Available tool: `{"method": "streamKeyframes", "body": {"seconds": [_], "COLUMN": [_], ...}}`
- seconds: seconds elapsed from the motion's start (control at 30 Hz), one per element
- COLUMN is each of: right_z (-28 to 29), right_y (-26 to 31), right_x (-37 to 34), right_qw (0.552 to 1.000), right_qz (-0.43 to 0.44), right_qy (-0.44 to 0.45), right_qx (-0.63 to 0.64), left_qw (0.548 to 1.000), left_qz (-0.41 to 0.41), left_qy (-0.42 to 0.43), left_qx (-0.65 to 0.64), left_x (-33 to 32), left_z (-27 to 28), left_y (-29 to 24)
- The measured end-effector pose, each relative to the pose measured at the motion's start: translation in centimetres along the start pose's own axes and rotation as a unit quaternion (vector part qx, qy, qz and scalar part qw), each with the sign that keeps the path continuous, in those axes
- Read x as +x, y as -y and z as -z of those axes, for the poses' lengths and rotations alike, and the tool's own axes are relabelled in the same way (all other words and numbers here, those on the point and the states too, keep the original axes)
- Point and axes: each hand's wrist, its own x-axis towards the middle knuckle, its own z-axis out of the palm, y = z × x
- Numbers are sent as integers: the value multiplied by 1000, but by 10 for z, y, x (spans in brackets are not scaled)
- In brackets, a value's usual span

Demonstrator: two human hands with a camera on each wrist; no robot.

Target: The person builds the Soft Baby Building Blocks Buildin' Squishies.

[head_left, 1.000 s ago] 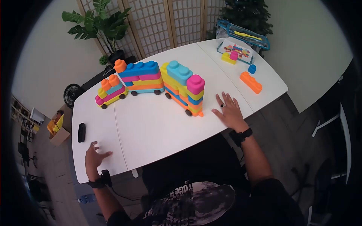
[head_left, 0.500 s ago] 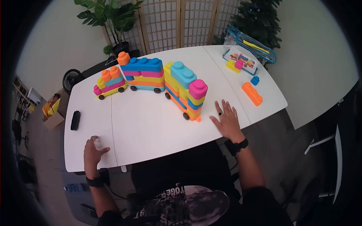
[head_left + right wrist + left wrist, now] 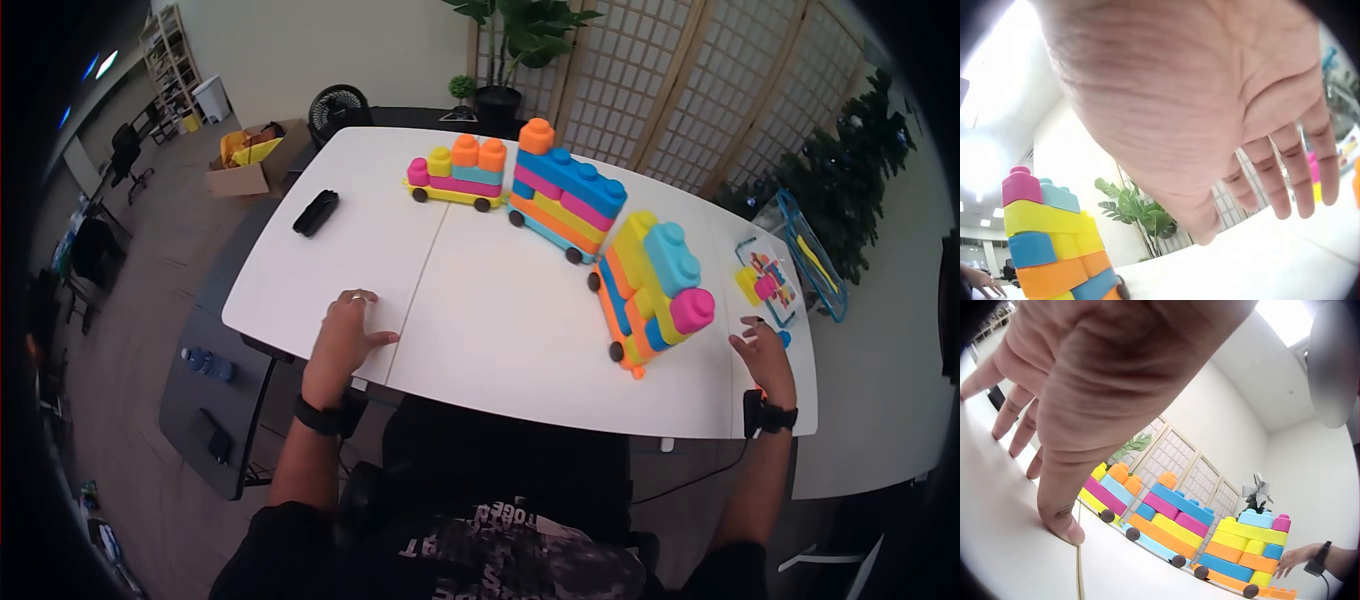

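My left hand (image 3: 345, 340) rests on the white table (image 3: 480, 330) near its front edge, fingers spread and thumb tip down by the seam. Past the right end of the block train, my right hand (image 3: 768, 360) hovers over the table with its palm down and fingers extended, holding nothing. Beside its fingers is a small blue block (image 3: 784, 339). A loose orange block (image 3: 1357, 187) shows at the edge of the right wrist view; in the head view that hand mostly hides it. Three wheeled wagons stand in a curve: a small one (image 3: 465, 186), a blue-topped one (image 3: 575, 180), and a tall one (image 3: 640, 280) nearest my right hand.
At the table's right end lie a yellow block (image 3: 747, 285) with a pink block (image 3: 765, 288), a picture card (image 3: 782, 290) and a clear bag with blue trim (image 3: 812, 255). A black case (image 3: 316, 213) lies at the left. A fan (image 3: 338, 108) stands behind the table.
The head view has turned left, shifting the table rightward. My right hand has left its spot beside the tall wagon and moved right to the loose blocks. The left hand keeps its place near the seam.
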Motion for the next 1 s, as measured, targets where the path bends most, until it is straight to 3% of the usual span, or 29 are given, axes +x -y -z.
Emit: {"method": "streamKeyframes", "body": {"seconds": [0.07,0.13,0.23,0.4,0.47,0.53,0.67,0.7,0.77,0.83,0.87,0.9,0.93,0.97,1.0], "right_z": [5,5,-2,11,18,21,15,12,5,-6,-9,-12,-16,-13,-15], "right_y": [47,102,141,182,215,241,260,262,260,253,245,238,235,243,243], "right_x": [-21,-47,-77,-88,-84,-75,-53,-48,-47,-50,-53,-57,-62,-72,-79], "right_qw": [998,991,976,947,962,972,991,996,995,993,986,976,965,969,967], "right_qz": [-16,-26,-13,12,35,78,59,17,27,33,52,70,86,54,57], "right_qy": [6,-27,-115,-221,-212,-198,-124,-75,-82,-111,-155,-199,-243,-241,-247], "right_qx": [65,127,187,234,168,97,-11,-43,-48,-36,-42,-46,-49,-21,-15], "left_qw": [1000,991,947,948,923,880,859,860,920,988,989,971,957,963,966], "left_qz": [-5,6,31,-151,-240,-301,-372,-378,-310,-148,-49,-9,33,134,145], "left_qy": [-4,130,318,269,290,364,349,335,238,-18,-141,-235,-263,-176,-160], "left_qx": [4,38,48,80,80,51,-39,-67,-41,-31,-22,47,120,155,139], "left_x": [-4,6,33,67,77,80,74,74,73,109,129,150,169,173,173], "left_z": [-1,33,73,84,73,66,49,53,78,74,82,80,72,76,70], "left_y": [4,-7,-18,-89,-120,-160,-188,-184,-164,-87,-46,12,69,92,120]}}
